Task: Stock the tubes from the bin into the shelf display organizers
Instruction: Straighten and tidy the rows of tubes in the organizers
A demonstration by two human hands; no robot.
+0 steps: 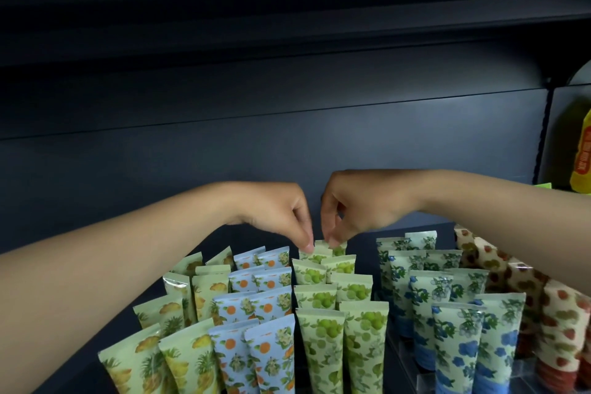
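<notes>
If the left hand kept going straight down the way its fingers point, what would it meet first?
The left hand would most likely meet the back green grape-print tube right below its fingertips; they seem nearly touching already.

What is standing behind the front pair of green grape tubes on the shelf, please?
More green grape tubes in rows, back to the rearmost pair, which both hands' fingers touch at the top. Their lower halves are hidden by the tubes in front.

above tubes: open | sideways: rows packed (touching) | behind: back panel
</notes>
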